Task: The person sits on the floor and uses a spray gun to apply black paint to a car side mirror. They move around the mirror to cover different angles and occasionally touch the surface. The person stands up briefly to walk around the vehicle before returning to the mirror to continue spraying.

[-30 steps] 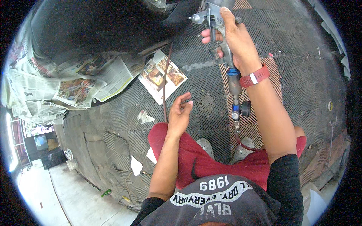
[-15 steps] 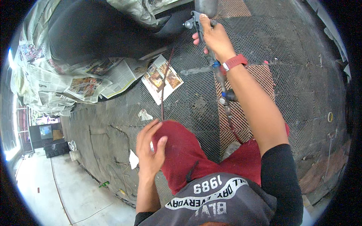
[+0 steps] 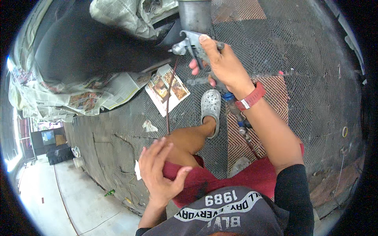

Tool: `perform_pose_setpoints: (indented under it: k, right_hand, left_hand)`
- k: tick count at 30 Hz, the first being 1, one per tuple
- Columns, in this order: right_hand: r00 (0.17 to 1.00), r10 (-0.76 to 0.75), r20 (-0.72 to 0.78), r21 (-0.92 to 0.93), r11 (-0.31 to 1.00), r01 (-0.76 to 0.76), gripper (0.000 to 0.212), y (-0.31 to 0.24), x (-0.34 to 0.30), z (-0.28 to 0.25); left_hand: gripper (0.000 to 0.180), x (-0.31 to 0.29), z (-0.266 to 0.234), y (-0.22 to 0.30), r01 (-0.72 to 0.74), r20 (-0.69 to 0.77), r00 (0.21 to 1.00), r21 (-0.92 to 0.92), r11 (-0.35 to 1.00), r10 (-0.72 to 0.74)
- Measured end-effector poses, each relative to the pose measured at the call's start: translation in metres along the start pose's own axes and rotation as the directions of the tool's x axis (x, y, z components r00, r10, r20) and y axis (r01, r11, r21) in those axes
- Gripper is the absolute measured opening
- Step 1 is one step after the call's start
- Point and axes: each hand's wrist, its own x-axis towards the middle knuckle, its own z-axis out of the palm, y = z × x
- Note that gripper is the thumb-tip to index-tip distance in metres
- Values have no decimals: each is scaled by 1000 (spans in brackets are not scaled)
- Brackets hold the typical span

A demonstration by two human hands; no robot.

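While the right hand (image 3: 228, 67) wrapped around a silver metal spray gun (image 3: 193, 38) in the head view, the left hand (image 3: 159, 173) spread its fingers near dark-red cloth trousers (image 3: 222, 179). The gun pointed leftward, well ahead of the left hand.

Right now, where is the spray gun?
In the head view's upper centre, the right hand holds the spray gun, nozzle pointing left toward the black panel.
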Motion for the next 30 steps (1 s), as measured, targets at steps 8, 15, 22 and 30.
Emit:
perform_pose_setpoints:
  k: [8,15,22,30]
  right_hand:
    - [940,-73,-333,-208,978,2,62,1,66,-69]
    - [927,-154,-342,-134,984,114,57,11,77,-60]
    - [978,-85,-188,28,995,92,57,-1,50,-32]
    - [966,-71,-250,17,997,78,59,7,94,-60]
  left_hand:
    - [51,36,9,7,-31,5,999,-12,999,31]
    - [49,54,9,7,-47,53,998,12,999,46]
    - [47,59,9,1,-31,77,997,29,999,28]
    - [48,65,7,-4,-41,113,993,44,998,36]
